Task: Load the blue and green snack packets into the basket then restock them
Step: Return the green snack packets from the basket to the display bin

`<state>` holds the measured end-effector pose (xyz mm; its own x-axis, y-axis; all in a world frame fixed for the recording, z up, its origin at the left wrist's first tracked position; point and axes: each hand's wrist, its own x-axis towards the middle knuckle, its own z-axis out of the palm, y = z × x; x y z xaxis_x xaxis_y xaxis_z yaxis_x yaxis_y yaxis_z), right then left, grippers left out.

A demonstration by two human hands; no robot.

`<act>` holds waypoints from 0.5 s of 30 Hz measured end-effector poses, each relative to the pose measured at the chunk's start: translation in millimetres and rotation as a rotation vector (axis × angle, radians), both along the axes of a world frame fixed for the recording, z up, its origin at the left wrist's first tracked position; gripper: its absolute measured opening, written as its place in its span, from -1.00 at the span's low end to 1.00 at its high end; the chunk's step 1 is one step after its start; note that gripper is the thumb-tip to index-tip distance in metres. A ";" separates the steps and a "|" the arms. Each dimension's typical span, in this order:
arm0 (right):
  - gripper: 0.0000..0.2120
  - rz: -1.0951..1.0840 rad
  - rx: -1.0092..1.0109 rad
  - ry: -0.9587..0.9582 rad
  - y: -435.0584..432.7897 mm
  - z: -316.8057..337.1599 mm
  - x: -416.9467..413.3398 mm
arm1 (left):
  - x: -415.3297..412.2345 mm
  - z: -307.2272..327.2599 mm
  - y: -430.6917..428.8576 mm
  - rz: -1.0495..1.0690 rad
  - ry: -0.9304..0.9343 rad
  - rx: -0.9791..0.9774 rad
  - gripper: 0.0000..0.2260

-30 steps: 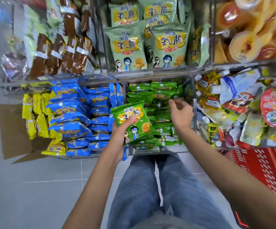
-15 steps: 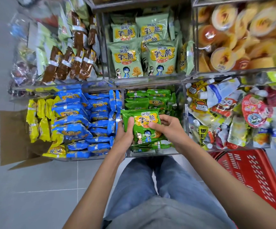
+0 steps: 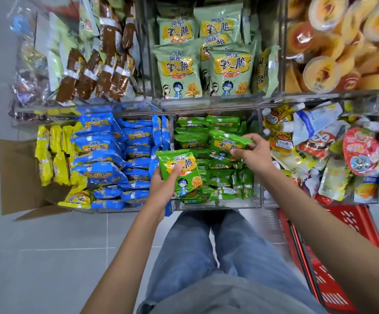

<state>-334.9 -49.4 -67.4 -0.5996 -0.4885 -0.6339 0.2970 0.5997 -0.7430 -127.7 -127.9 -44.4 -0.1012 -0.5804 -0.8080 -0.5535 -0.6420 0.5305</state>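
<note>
My left hand (image 3: pixel 164 184) grips a bright green snack packet (image 3: pixel 180 172) by its left edge, thumb across its front, above the front of the clear bin. My right hand (image 3: pixel 255 155) pinches a second green packet (image 3: pixel 227 143) at its right corner, just above the pile of green packets (image 3: pixel 197 132) in the bin. Blue snack packets (image 3: pixel 106 159) fill the bin to the left. The red basket (image 3: pixel 333 257) stands on the floor at the lower right, partly hidden by my right forearm.
Yellow packets (image 3: pixel 52 155) lie left of the blue ones, beside an open cardboard box (image 3: pixel 20 177). Pale green packets (image 3: pixel 179 71) fill the upper shelf. Pouches (image 3: pixel 320 143) crowd the right bin. My legs in jeans (image 3: pixel 206 257) stand before the shelf on grey tiles.
Half a second ago both hands held one green packet. Now my right hand has moved up and right and lifts a second green packet, while my left keeps the first.
</note>
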 end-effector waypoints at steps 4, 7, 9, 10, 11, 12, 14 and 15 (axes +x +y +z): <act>-0.60 -0.002 0.101 0.098 -10.7 -20.8 -2.4 | -1.1 -6.0 -2.4 0.006 -0.010 0.016 -0.30; -0.60 0.003 0.124 0.121 -14.9 -29.5 -8.9 | -2.3 -10.6 -3.2 0.009 -0.016 0.029 -0.27; -0.59 0.015 0.130 0.129 -15.5 -31.4 -11.9 | -4.0 -13.1 -3.9 0.008 -0.022 0.032 -0.25; -0.59 0.012 0.119 0.123 -14.4 -31.3 -12.5 | -4.7 -14.1 -4.0 0.004 -0.027 0.034 -0.25; -0.59 0.002 0.105 0.116 -12.3 -30.9 -12.3 | -5.9 -14.6 -3.9 -0.001 -0.030 0.035 -0.25; -0.58 -0.013 0.093 0.107 -8.7 -30.4 -11.8 | -6.7 -15.0 -3.7 -0.005 -0.029 0.036 -0.27; -0.58 -0.062 0.088 0.078 0.9 -31.9 -9.3 | -9.0 -14.7 -4.6 -0.011 -0.015 0.029 -0.38; -0.58 -0.093 0.095 0.057 5.2 -33.9 -7.3 | -10.5 -14.2 -5.7 -0.016 -0.009 0.025 -0.42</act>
<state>-342.2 -44.2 -101.3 -0.6757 -0.3685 -0.6384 0.3137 0.6400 -0.7014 -138.2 -133.5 -58.6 -0.1026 -0.5581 -0.8234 -0.5688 -0.6462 0.5088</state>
